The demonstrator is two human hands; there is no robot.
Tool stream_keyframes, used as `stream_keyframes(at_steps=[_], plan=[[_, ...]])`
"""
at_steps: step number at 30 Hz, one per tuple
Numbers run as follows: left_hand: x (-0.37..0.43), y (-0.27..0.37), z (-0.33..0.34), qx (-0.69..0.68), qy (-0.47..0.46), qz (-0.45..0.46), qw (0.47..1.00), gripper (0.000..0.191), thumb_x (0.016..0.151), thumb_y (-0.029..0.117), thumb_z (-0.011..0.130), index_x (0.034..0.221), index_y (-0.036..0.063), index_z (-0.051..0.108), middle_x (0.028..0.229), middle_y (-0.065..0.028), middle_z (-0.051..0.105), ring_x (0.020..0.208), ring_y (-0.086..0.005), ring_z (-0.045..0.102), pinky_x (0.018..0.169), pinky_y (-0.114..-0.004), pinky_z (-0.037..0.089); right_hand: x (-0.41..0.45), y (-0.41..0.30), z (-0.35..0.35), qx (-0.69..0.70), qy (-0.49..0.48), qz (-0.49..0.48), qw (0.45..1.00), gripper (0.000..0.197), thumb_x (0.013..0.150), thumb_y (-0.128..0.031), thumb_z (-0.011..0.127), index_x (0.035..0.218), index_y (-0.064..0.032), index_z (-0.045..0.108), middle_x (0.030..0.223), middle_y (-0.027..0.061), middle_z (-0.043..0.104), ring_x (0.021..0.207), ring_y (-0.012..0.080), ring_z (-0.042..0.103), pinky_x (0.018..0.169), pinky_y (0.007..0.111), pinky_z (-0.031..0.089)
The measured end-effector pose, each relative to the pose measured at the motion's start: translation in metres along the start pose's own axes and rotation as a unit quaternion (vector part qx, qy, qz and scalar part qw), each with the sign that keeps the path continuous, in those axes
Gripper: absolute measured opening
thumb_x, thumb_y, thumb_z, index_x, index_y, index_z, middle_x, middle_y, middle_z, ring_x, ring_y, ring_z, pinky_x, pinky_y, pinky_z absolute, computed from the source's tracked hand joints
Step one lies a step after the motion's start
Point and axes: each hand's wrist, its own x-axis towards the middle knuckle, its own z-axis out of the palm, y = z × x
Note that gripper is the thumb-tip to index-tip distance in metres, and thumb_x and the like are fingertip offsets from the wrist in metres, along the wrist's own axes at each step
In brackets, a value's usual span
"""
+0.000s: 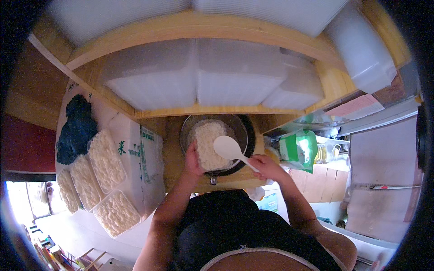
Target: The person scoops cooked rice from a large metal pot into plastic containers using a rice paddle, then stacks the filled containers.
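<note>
My left hand [193, 161] grips the left side of a clear plastic container [222, 168] filled with white cooked rice [206, 142]. In my right hand [266, 167] is the handle of a white rice paddle [228, 147], its bowl lying over the rice at the container's right side; whether it touches the rice I cannot tell. Beneath the container is a round cooker [251, 135] with a dark rim and a metal inner pot [240, 125]. More rice shows inside the pot behind the container. My hands cover parts of the container and the paddle handle.
Several rice-filled containers [107, 162] sit to my left on a white surface bearing writing [130, 135], beside a dark cloth [77, 128]. Ahead, wooden shelving [217, 27] holds stacked clear plastic containers [237, 78]. At right are a green-and-white bag [298, 152], an oil bottle [322, 154] and cardboard [315, 183].
</note>
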Motion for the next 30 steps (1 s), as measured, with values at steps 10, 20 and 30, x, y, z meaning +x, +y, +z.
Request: stream_keyframes(at_steps=[10, 20, 30], plan=[[0.007, -0.003, 0.011, -0.006, -0.062, -0.051, 0.997, 0.055, 0.087, 0.045, 0.04, 0.127, 0.0075, 0.043, 0.123, -0.0133, 0.051, 0.109, -0.0304, 0.052, 0.095, -0.045, 0.04, 0.028, -0.003, 0.023, -0.153, 0.156, -0.173, 0.96, 0.032, 0.09, -0.035, 0.049, 0.079, -0.0052, 0.053, 0.052, 0.0016, 0.045, 0.038, 0.0094, 0.041, 0.035, 0.024, 0.031], [-0.006, 0.008, 0.022, 0.021, -0.018, 0.003, 1.0, 0.055, 0.088, 0.043, 0.037, 0.127, 0.0054, 0.043, 0.123, -0.0143, 0.051, 0.111, -0.0315, 0.05, 0.096, -0.044, 0.039, 0.015, -0.02, 0.011, 0.164, 0.005, -0.045, 0.985, 0.038, 0.091, -0.044, 0.044, 0.084, -0.0072, 0.05, 0.049, 0.0011, 0.041, 0.033, 0.0104, 0.035, 0.031, 0.026, 0.027], [-0.006, 0.003, 0.019, -0.057, -0.102, 0.029, 0.993, 0.055, 0.088, 0.045, 0.038, 0.128, 0.007, 0.042, 0.126, -0.0131, 0.048, 0.114, -0.0311, 0.048, 0.096, -0.047, 0.038, 0.013, -0.036, 0.028, 0.16, -0.036, -0.071, 0.984, 0.034, 0.093, -0.035, 0.041, 0.086, -0.0034, 0.05, 0.052, 0.0028, 0.039, 0.035, 0.0113, 0.032, 0.033, 0.026, 0.026]])
